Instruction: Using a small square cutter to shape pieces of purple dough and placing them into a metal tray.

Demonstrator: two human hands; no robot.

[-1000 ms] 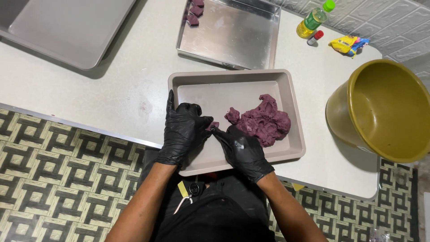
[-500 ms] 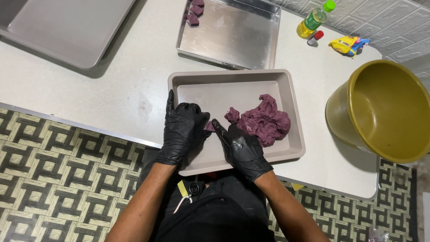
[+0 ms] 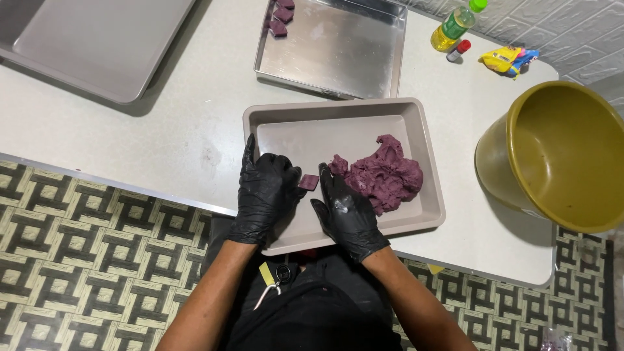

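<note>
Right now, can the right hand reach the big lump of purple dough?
Probably yes. The right hand lies in the same beige tray, beside the purple dough, with nothing between them.

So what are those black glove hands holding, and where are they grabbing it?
A small purple dough piece, pinched between the left hand and right hand fingertips, one on each side, over the beige tray.
</note>
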